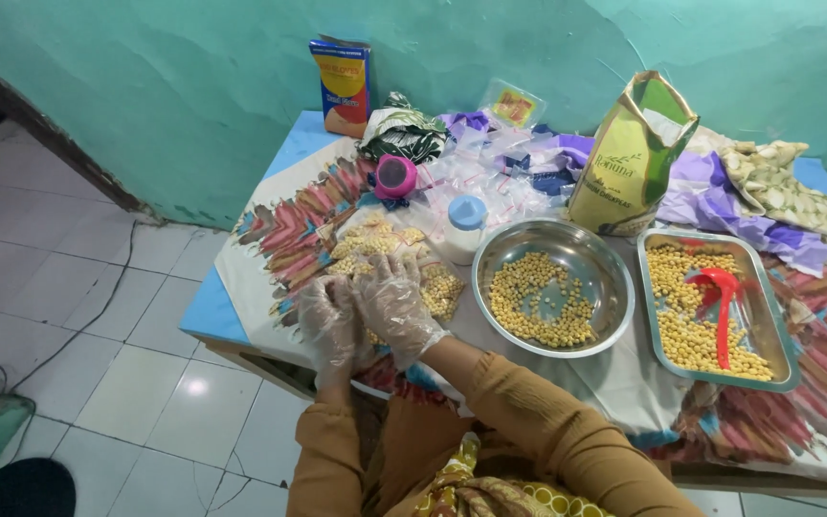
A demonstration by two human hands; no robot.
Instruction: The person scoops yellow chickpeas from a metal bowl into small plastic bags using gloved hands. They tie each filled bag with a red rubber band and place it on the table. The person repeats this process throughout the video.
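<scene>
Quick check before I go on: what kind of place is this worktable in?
Probably a home food-packing corner, not a factory: a cloth-covered table against a green painted wall, a round steel bowl and tray of yellow beans, and small filled bags by the gloved hands.

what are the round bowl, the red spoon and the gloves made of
Round bowl: likely stainless steel, shiny grey with reflections. Red spoon: looks like plastic, glossy uniform colour. Gloves on the left hand and right hand: thin clear plastic film, wrinkled and see-through.
</scene>
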